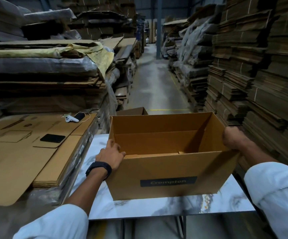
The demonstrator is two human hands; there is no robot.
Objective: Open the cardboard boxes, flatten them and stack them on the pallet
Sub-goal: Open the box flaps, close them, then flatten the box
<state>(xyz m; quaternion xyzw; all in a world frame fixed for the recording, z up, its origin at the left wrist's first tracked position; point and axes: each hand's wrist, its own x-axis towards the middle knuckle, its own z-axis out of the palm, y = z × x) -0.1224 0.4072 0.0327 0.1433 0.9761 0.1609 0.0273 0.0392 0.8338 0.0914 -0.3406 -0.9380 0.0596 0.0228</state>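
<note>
An open brown cardboard box with a dark label on its near wall stands upright on a marble-patterned table. Its top is open and its inner flaps lie folded on the bottom. My left hand grips the box's near left corner, thumb over the rim. My right hand holds the right wall at its top edge; its fingers are hidden behind the wall. To the left lies a stack of flattened cardboard at about table height.
A black pad, a white controller and a dark object sit on the flattened stack. Another open box stands behind the table. Tall piles of flat cardboard line both sides of a concrete aisle.
</note>
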